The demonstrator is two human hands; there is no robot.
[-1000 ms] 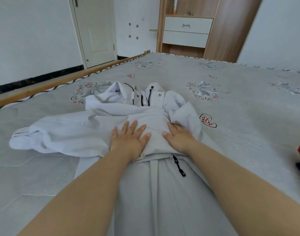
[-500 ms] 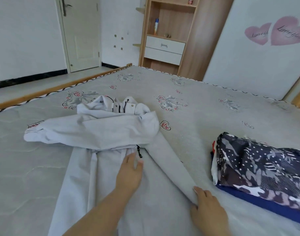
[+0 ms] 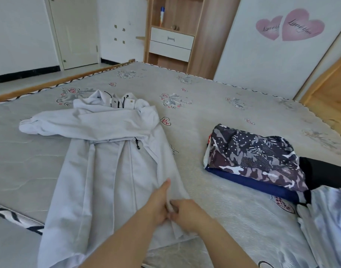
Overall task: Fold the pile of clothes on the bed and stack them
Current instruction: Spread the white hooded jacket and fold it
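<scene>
A pale grey-white jacket point(image 3: 107, 167) lies spread lengthwise on the bed point(image 3: 214, 105), collar at the far end, one sleeve folded across its chest toward the left. My left hand point(image 3: 159, 204) and my right hand point(image 3: 187, 211) meet at the jacket's near right edge. Both pinch the cuff of the right sleeve there. To the right sits a stack of folded clothes point(image 3: 256, 163), dark patterned fabric on top of a navy piece.
More loose clothing, black point(image 3: 324, 175) and pale blue-white point(image 3: 332, 225), lies at the right edge of the bed. A striped cloth point(image 3: 13, 215) pokes in at the near left. A wooden shelf unit point(image 3: 173, 35) and a door point(image 3: 74, 31) stand beyond the bed.
My hands left the jacket's chest and came down to its near right side. They now meet and pinch the sleeve end. My head has turned right, bringing the folded stack into sight.
</scene>
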